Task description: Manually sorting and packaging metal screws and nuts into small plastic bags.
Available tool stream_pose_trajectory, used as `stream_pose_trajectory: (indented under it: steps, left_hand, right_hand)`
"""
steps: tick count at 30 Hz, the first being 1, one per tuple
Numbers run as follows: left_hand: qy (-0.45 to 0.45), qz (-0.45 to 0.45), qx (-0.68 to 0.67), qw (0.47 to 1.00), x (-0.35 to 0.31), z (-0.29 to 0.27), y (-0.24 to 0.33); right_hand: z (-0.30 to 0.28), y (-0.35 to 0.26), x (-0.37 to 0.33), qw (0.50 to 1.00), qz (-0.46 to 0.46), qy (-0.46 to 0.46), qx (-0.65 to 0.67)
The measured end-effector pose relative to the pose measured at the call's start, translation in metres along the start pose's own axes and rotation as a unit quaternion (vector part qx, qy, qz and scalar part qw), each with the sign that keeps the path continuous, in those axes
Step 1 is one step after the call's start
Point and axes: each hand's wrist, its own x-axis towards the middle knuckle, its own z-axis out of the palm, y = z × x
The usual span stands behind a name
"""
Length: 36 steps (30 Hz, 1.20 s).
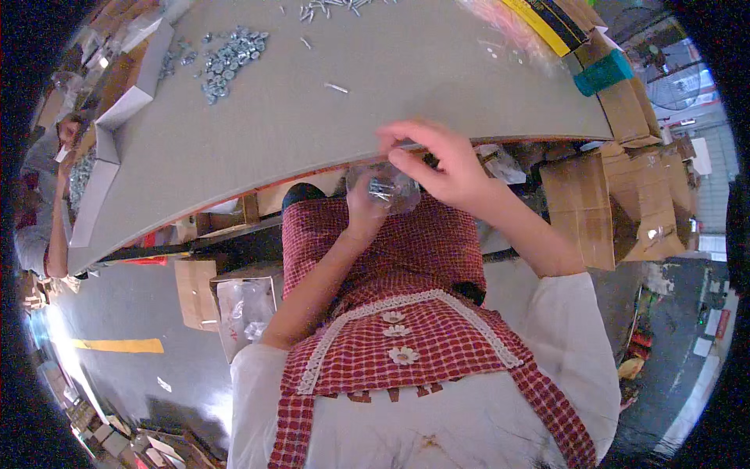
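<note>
My left hand (366, 209) is closed round a clear plastic bag (403, 194) just off the table's near edge, above my lap. A small bunch of silvery screws (380, 189) shows through the plastic. Over the bag's top hovers my right hand (437, 160), its fingers curved and the thumb apart from them. Nothing shows between those fingers, and slight blur hides whether they touch the bag. On the grey table (273, 129) beyond my hands, one loose screw (337, 87) lies by itself.
Round metal fittings (233, 59) are heaped at the far left, with more screws (336, 8) at the far edge. White cardboard trays (94, 187) line the left side, beside another person's arm (58, 227). Cardboard boxes (578, 207) stand right; an open box (234, 309) stands lower left.
</note>
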Motion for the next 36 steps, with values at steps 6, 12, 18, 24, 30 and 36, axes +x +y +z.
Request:
stream_pose_trajectory:
  steps: [6, 12, 18, 24, 30, 36]
  left_hand:
    - [0.073, 0.136, 0.128, 0.98, -0.01, -0.006, 0.046]
    - [0.047, 0.07, 0.058, 0.995, -0.026, -0.005, 0.057]
    - [0.01, 0.019, -0.033, 0.999, -0.03, -0.001, 0.049]
    - [0.017, -0.015, 0.006, 1.0, -0.009, -0.004, 0.055]
    - [0.024, 0.028, 0.025, 0.999, -0.022, 0.0, 0.059]
    - [0.005, 0.026, 0.006, 1.0, -0.019, -0.001, 0.055]
  right_hand:
    - [0.02, 0.011, 0.052, 0.855, -0.308, 0.105, -0.405]
    - [-0.004, 0.024, 0.108, 0.81, -0.227, 0.134, -0.524]
    - [-0.006, 0.022, 0.094, 0.853, -0.287, 0.119, -0.42]
    - [-0.009, 0.024, 0.097, 0.853, -0.291, 0.142, -0.409]
    - [-0.009, 0.022, 0.088, 0.862, -0.278, 0.14, -0.4]
    - [-0.007, 0.024, 0.089, 0.849, -0.293, 0.15, -0.414]
